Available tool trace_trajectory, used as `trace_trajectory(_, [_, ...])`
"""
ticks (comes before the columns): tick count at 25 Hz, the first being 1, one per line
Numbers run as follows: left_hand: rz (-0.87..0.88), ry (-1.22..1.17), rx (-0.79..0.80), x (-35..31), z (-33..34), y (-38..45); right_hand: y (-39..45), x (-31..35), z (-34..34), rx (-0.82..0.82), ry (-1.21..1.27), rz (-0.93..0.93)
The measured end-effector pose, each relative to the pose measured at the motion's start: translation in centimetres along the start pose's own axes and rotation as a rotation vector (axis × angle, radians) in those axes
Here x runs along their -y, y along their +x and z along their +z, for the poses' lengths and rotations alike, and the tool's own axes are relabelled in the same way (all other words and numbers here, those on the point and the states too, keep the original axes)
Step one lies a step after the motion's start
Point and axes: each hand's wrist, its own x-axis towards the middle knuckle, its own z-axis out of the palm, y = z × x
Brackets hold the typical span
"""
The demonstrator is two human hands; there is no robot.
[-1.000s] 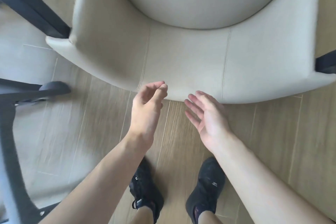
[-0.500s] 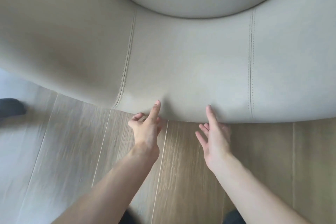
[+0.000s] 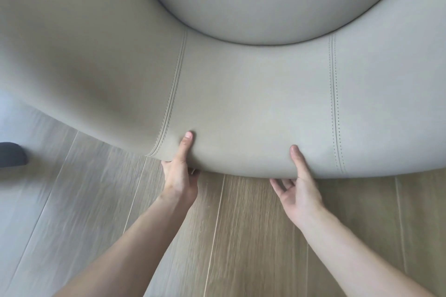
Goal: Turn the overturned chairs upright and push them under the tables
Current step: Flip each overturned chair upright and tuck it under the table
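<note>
A beige upholstered chair fills the upper part of the head view, with its curved backrest edge nearest me and its round seat cushion above. My left hand grips that lower edge just right of a stitched seam, thumb on the upholstery and fingers hidden underneath. My right hand holds the same edge further right, thumb flat on the upholstery and fingers reaching under the rim. The chair's legs are out of view.
Light wood-plank floor lies below the chair edge. A dark rounded piece, perhaps part of another chair, pokes in at the left border.
My view has closed in on the chair. Both hands moved from hovering in front of the backrest edge to taking hold of it, and have spread further apart.
</note>
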Motion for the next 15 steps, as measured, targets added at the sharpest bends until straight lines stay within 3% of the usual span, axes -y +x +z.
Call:
trace_trajectory(8, [-0.011,-0.117,0.249,0.7,-2.5,1.2,0.1,-1.1,1.2,-0.047,0.139,-0.085])
trace_trajectory(15, [-0.054,-0.187,0.178,0.1,-1.2,0.9,0.5,-0.2,0.6,-0.070,0.127,-0.055])
